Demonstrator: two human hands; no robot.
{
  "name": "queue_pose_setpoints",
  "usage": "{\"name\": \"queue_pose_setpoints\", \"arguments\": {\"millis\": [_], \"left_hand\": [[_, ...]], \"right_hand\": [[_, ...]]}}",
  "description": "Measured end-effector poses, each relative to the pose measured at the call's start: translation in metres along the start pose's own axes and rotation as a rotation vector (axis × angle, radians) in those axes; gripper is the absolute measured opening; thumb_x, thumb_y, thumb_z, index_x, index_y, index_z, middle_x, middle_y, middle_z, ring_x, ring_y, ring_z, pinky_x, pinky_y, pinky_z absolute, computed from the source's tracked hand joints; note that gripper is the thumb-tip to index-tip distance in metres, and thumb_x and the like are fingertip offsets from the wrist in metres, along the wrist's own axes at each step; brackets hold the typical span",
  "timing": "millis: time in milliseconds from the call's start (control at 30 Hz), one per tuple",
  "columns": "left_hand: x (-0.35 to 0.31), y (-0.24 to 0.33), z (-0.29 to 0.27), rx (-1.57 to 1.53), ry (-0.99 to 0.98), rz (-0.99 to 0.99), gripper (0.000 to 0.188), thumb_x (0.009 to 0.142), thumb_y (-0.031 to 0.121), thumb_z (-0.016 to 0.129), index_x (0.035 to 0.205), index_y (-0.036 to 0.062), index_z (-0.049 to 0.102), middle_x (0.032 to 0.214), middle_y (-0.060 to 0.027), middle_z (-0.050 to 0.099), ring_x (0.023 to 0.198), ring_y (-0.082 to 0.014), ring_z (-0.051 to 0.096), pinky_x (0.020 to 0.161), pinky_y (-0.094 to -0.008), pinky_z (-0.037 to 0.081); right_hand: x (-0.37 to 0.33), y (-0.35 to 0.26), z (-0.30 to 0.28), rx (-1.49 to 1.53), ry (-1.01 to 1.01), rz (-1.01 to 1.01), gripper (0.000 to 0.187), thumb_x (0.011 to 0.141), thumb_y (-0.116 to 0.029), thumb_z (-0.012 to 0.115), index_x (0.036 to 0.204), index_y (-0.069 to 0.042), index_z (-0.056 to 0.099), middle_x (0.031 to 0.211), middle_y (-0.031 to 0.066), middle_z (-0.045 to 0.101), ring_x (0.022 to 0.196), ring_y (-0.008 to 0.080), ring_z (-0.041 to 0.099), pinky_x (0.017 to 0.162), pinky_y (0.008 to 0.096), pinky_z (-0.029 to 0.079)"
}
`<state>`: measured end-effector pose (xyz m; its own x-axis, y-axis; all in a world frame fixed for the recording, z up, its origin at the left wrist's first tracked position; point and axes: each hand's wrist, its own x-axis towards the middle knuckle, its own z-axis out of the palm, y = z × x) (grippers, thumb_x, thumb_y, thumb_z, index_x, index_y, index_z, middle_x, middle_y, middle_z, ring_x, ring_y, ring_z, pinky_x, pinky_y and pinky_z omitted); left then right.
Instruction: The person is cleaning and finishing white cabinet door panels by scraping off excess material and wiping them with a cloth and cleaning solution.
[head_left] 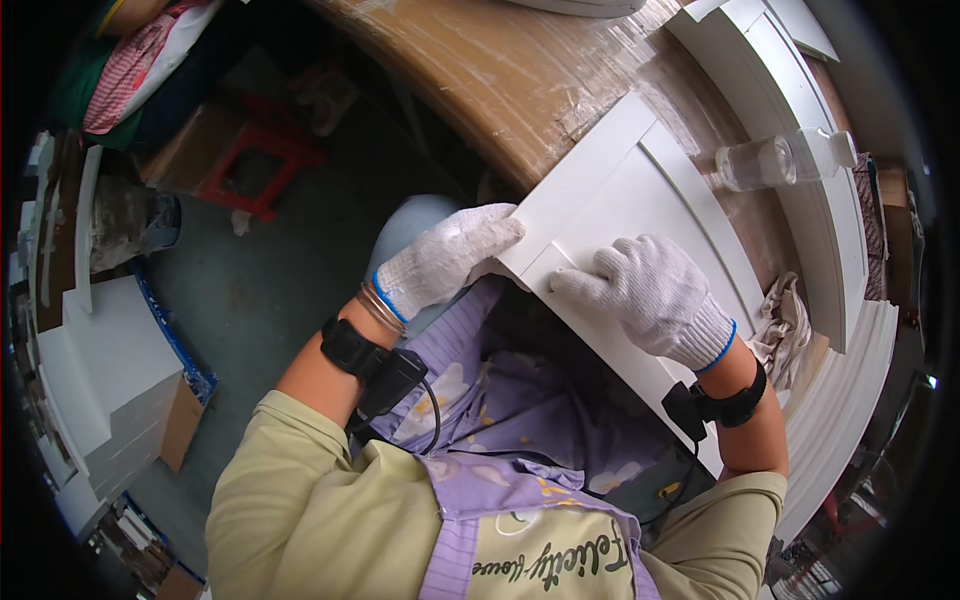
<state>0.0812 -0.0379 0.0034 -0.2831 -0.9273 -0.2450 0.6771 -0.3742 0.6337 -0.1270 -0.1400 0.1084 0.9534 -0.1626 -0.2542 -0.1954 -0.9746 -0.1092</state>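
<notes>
A white framed panel (597, 190) with a recessed middle lies slanted, its far part on the table and its near part reaching toward my lap. My left hand (450, 255), in a white knit glove, is closed on the panel's left edge, thumb along the top; the fingers beneath are hidden. Over the panel's face, near that same corner, is my gloved right hand (655, 290). Its fingers are curled in, and one stretches left with its tip against the white surface. Whatever may be inside those curled fingers is hidden.
Plastic film covers the brown table (480, 75). A clear bottle (757, 165) lies on its side beyond the panel, near a crumpled cloth (784, 325). More white panels (800, 190) stand at the right. A red stool (262, 155) and white boards (115, 360) are at the left.
</notes>
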Motion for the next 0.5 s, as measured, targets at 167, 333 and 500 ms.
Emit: {"name": "queue_pose_setpoints", "arguments": {"millis": [167,333,500], "left_hand": [[-0.0002,-0.0025,-0.0021,0.082,0.073,0.01,0.044,0.098,0.021,0.05,0.133,-0.0053,0.045,0.125,-0.0123,0.057,0.115,-0.0186,0.055,0.099,-0.0305,0.044],[0.0001,-0.0003,0.0,0.012,0.026,-0.008,0.043,0.098,0.02,0.05,0.133,-0.0051,0.045,0.126,-0.0122,0.057,0.115,-0.0185,0.055,0.099,-0.0304,0.044],[-0.0007,-0.0003,0.0016,0.03,0.037,0.005,0.042,0.098,0.02,0.05,0.131,-0.0056,0.046,0.124,-0.0124,0.058,0.114,-0.0184,0.056,0.098,-0.0309,0.045]], "right_hand": [[0.0036,-0.0019,-0.0016,-0.051,0.114,-0.011,0.038,0.085,-0.012,0.059,0.117,-0.034,0.063,0.074,0.005,0.057,0.068,0.0257,0.059,0.056,0.0376,0.046],[-0.0042,-0.0012,-0.0019,0.031,-0.044,-0.018,0.031,0.087,-0.018,0.056,0.116,-0.03,0.06,0.077,0.0049,0.06,0.068,0.0253,0.064,0.052,0.0371,0.051],[0.0013,-0.0006,-0.001,-0.047,0.072,-0.029,0.033,0.084,-0.018,0.06,0.114,-0.031,0.063,0.075,0.0037,0.059,0.067,0.024,0.062,0.053,0.0371,0.048]]}}
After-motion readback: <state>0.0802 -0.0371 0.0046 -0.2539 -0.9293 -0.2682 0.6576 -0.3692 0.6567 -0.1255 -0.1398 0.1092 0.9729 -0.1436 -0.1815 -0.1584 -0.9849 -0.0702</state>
